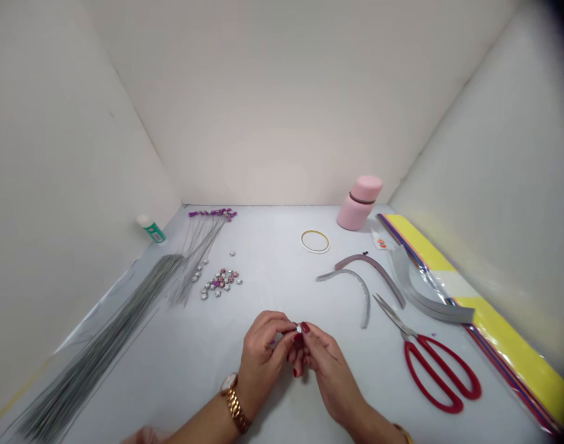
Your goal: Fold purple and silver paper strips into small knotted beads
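Note:
My left hand [265, 342] and my right hand [326, 361] meet at the front middle of the table. Pinched between the fingertips of both is a small silver paper star [299, 329], mostly covered by the fingers. A bit of purple shows under my left fingers, too small to name. Beyond my left hand lies a loose pile of little folded stars [222, 280] in silver, pink and purple. Farther back, thin wire stems [208, 237] end in a row of purple stars [212, 213].
On the left lie a bundle of grey wires [110, 333] and a glue stick [151, 229]. To the right are red-handled scissors [425, 351], curved paper strips [362, 283], a tape roll [315, 250], a pink bottle [359, 203] and packed coloured paper [494, 320]. Walls enclose the table.

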`<act>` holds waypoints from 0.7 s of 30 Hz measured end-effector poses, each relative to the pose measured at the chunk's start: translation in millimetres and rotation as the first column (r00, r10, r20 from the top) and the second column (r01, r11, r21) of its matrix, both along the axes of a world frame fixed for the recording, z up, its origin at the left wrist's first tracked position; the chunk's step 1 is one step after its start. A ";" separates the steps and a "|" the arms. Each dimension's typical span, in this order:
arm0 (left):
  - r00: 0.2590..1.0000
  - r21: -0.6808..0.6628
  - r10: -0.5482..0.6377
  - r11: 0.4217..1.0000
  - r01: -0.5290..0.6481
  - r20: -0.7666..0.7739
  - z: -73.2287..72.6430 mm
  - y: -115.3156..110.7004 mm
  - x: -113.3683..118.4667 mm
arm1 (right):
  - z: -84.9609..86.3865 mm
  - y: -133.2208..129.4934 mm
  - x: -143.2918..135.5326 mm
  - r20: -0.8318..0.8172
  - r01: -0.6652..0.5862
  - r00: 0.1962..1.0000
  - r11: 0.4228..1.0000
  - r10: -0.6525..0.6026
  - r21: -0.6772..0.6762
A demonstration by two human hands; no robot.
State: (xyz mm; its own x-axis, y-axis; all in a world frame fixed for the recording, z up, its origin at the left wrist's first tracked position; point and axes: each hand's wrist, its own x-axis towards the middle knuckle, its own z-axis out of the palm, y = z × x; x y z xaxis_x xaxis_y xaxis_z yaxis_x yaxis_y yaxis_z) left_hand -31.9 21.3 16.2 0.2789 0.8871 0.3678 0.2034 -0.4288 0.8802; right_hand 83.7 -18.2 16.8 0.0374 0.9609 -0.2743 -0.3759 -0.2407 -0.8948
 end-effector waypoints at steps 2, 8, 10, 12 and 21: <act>1.000 -0.023 -0.023 0.999 0.023 -0.012 1.0 -0.3 1.5 | -2.7 0.8 1.0 -0.003 0.025 1.000 1.000 -0.025 -0.007; 0.997 -0.133 0.044 0.991 -0.035 0.067 -0.1 6.1 -1.2 | -7.4 4.6 2.6 0.004 0.012 1.000 0.999 -0.012 -0.032; 0.971 -0.187 0.207 0.965 -0.183 0.120 -3.9 11.7 -4.4 | -8.2 5.7 2.9 0.028 0.012 1.000 0.999 -0.011 -0.035; 0.919 -0.278 0.362 0.909 -0.311 0.158 -9.2 16.4 -6.4 | -9.3 6.7 3.1 0.048 0.011 0.999 0.999 -0.010 -0.038; 0.807 -0.307 0.504 0.855 -0.417 0.306 -16.0 28.1 -11.1 | -10.1 8.8 0.1 0.155 -0.025 0.988 1.000 0.026 -0.008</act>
State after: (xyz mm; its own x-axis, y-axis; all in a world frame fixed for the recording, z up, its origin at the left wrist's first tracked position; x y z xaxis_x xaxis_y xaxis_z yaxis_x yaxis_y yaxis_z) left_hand -43.0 49.4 0.2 -0.2983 0.9435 0.1440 -0.0238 -0.1581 0.9871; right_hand 83.9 -9.4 6.7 0.0558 0.9604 -0.2731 -0.2261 -0.2543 -0.9403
